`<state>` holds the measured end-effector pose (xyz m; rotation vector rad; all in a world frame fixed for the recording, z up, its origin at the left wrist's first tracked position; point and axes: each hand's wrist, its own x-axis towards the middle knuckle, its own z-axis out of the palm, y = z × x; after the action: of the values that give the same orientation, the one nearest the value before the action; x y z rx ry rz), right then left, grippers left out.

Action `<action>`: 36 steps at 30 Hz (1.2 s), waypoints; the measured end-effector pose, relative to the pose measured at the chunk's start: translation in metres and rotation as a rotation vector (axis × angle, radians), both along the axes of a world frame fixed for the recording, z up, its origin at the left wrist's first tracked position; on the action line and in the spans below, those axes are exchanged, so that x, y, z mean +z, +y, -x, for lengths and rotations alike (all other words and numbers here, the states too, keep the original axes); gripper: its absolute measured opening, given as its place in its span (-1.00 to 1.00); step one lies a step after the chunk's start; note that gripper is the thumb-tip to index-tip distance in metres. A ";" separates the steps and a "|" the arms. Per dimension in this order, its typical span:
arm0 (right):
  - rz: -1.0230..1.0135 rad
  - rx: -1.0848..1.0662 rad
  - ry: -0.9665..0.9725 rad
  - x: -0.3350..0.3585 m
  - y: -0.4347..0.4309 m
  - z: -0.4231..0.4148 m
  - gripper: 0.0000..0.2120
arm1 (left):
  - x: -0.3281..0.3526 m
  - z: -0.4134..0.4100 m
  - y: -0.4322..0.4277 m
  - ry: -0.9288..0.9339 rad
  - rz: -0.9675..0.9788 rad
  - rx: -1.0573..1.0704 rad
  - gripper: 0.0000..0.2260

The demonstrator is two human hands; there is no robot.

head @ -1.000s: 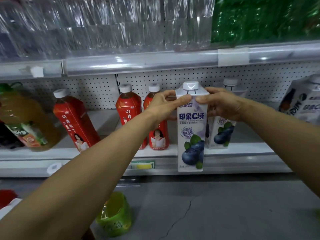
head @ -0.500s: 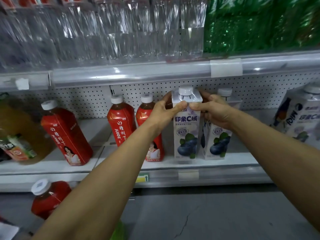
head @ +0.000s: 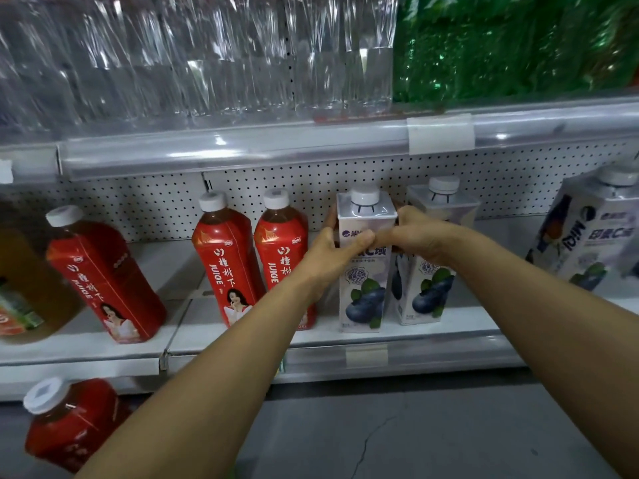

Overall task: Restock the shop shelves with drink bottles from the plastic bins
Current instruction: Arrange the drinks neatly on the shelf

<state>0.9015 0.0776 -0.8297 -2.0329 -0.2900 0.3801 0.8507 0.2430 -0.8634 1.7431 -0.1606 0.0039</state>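
Bare left forearm (head: 214, 368), bare right forearm (head: 553, 326)

We held both bare forearms stretched forward and converging, our left hand (head: 328, 252) curled around the left side of the white blueberry-printed drink carton (head: 364, 295), our right hand (head: 420, 236) gripping its right side, thumbs close together across its front.

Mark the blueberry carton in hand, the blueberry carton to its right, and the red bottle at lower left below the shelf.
held blueberry carton (head: 364, 302): head view, blueberry picture on its front face.
blueberry carton to its right (head: 428, 299): head view, printed front face.
red bottle below the shelf (head: 74, 426): head view, red body.
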 end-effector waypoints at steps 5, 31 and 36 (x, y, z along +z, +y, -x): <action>0.189 -0.026 0.178 -0.025 0.003 0.007 -0.66 | -0.034 0.002 -0.008 0.110 -0.071 0.038 -0.55; 0.180 -0.077 0.196 -0.062 0.007 0.008 -0.79 | -0.044 -0.003 -0.002 0.113 -0.234 0.126 -0.64; 0.422 0.013 0.488 -0.044 0.009 0.022 -0.66 | -0.030 0.005 0.015 0.249 -0.379 -0.017 -0.58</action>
<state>0.8791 0.0871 -0.8732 -2.2591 0.0882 0.9913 0.8452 0.2585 -0.8937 2.1012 0.0088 -0.2706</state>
